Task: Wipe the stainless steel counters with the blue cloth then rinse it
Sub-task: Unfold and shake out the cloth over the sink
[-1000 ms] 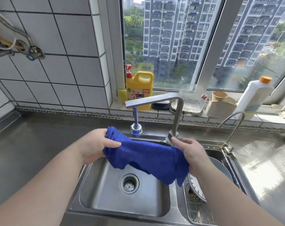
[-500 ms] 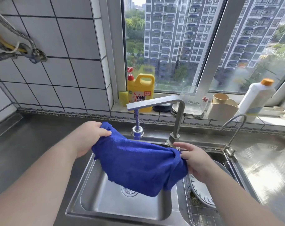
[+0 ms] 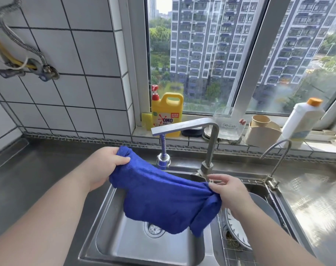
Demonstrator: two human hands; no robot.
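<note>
- Left hand [image 3: 103, 166] grips 1 bunched end of the blue cloth [image 3: 163, 198].
- Right hand [image 3: 230, 192] pinches the other end.
- The cloth hangs stretched between them above the left sink basin [image 3: 125, 244], below the faucet [image 3: 184, 127].
- Stainless steel counter [image 3: 316, 198] flanks the sink.

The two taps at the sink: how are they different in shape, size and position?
The large tap has a square, angular spout with a blue-and-chrome nozzle hanging from its end; the small tap is a thin, round tube bent in a curve. The large tap stands behind the sink, near the blue cloth; the small tap stands further right, at the corner of the sink. Both look like bare metal, and no water is seen running from either.
</note>
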